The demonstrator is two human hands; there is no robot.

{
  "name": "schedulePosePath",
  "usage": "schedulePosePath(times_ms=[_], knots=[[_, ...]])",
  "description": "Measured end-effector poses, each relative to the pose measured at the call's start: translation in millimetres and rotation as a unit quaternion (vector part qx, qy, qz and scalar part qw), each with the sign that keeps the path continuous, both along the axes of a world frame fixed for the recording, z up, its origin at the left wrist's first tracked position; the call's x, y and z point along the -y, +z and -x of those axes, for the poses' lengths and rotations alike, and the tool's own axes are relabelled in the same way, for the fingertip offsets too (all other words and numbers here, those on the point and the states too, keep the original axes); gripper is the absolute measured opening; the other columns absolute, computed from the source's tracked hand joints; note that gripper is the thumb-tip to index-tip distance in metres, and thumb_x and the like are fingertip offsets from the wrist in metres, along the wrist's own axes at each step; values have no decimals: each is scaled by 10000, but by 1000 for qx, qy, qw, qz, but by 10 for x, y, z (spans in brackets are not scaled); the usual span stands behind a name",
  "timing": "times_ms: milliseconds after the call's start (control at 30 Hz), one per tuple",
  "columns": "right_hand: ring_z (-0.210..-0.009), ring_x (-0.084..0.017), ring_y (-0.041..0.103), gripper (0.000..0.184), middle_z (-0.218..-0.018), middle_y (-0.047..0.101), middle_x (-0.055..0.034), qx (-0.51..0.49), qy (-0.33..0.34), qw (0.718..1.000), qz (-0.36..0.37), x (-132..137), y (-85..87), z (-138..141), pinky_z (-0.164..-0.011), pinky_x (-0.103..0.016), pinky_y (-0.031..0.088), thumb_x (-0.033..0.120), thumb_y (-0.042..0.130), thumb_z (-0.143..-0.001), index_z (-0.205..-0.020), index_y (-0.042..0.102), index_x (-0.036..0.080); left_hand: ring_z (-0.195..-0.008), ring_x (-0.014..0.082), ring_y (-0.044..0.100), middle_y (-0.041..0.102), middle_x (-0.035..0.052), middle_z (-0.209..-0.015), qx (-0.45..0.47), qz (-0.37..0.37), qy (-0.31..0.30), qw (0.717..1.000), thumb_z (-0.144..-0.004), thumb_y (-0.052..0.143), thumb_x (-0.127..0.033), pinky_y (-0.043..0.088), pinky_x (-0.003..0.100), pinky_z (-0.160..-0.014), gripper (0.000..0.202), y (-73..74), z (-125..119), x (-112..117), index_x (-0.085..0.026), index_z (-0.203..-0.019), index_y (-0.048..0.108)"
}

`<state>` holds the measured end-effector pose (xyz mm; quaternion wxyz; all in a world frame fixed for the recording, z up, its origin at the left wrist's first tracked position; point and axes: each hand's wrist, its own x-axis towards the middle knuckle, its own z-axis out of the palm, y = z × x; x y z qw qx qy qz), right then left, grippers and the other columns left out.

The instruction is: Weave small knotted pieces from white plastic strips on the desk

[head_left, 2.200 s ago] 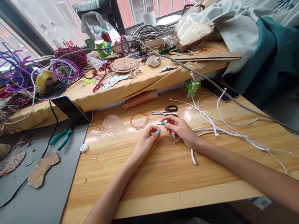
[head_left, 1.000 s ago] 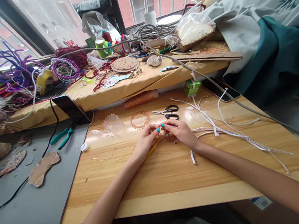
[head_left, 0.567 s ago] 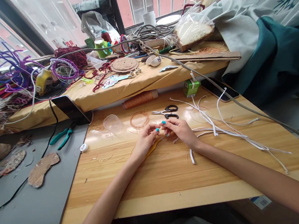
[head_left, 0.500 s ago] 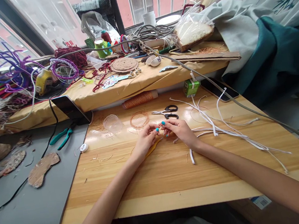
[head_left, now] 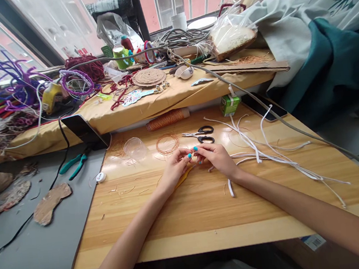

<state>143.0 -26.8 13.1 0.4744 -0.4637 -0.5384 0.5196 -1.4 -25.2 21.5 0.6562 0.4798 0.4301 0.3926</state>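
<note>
Over the middle of the wooden table (head_left: 207,209), my left hand (head_left: 174,169) and my right hand (head_left: 217,158) meet fingertip to fingertip. Both pinch a small pale piece (head_left: 195,156) wound with thin copper-coloured wire; it is too small to name. A yellow strip (head_left: 184,176) pokes out under my left hand. A coil of copper wire (head_left: 167,143) lies just beyond my fingers, and black-handled scissors (head_left: 203,134) lie to its right. White cords (head_left: 266,152) spread to the right of my right hand.
A clear plastic cup (head_left: 135,148), an orange thread spool (head_left: 166,119), a green carton (head_left: 229,104) and a phone (head_left: 263,107) sit at the table's far side. Teal pliers (head_left: 72,163) lie on the grey surface at left. A cluttered shelf (head_left: 168,94) rises behind.
The hands have stayed in the same spot; the fingertips have closed together a little around the small piece. Nothing else on the table has moved.
</note>
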Motion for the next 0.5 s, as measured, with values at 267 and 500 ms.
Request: schedulePosePath(times_ms=[267,500], knots=[[-480,-80,476,257,-514,520,18,-35,-63,997,15,-63,-54,-31,-485,-204,398,359,520,-714,-766,628,132,-391,1,337,505,-41,-611,-9,-20,-24,999,-652,586,-300,236,143,-384,239,-44,15,-16,-146,-803,484],[-472,-69,446,257,-523,502,20,-74,-89,993,29,-82,-62,-34,-445,-191,361,367,528,-702,-747,619,131,-539,46,453,500,-28,-638,-68,-76,-55,993,-708,533,-278,335,162,-519,223,-105,39,-24,-142,-878,485]])
